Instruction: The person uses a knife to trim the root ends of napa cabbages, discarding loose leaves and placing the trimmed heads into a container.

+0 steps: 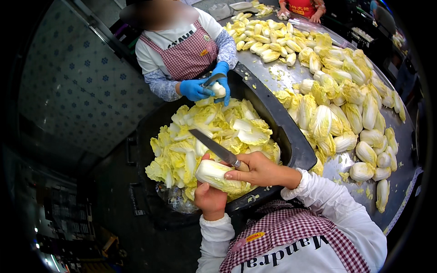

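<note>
A napa cabbage head (214,174), pale and trimmed, lies across my left hand (210,196), whose fingers curl round it from below. My right hand (261,169) grips the wooden handle of a knife (217,148) and rests its thumb against the cabbage. The blade points up and to the left, over the loose leaves. Beneath both hands is a large black tub (298,148) heaped with yellow and white cabbage leaves (205,123). Part of my left hand's fingers is hidden behind the cabbage.
Across the tub, a co-worker in blue gloves (195,89) holds a knife and a small cabbage piece. At right, a metal table (337,168) carries many napa cabbages (322,123) and scraps. Another person's hands (316,17) are at its far end. Tiled floor (77,77) lies left.
</note>
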{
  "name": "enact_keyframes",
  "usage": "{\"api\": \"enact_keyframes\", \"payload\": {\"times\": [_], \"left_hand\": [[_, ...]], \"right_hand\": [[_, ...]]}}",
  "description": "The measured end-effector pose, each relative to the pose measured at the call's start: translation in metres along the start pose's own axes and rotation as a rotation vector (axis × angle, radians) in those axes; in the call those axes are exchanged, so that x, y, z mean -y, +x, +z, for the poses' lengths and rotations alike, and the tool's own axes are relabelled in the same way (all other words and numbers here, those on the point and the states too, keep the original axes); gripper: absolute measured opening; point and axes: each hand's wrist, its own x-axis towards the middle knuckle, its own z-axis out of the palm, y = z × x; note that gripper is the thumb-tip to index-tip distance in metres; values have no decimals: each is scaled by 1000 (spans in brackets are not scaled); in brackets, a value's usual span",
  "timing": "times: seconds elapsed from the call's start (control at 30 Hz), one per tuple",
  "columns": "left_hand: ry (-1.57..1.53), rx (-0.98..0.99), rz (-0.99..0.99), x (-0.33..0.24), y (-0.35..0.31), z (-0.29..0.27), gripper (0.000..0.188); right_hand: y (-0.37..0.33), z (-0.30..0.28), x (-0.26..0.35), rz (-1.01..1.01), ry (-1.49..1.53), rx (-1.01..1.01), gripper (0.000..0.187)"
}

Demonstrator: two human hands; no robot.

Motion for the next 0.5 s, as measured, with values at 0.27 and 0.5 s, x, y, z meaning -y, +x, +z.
{"api": "enact_keyframes", "payload": {"times": [0.27,0.5], "left_hand": [[2159,223,736,2,6,-8,70],[973,65,293,12,2,-20,64]], "right_hand": [[-8,9,-3,-287,-66,-250,25],[-6,7,-2,-398,-216,-250,33]]}}
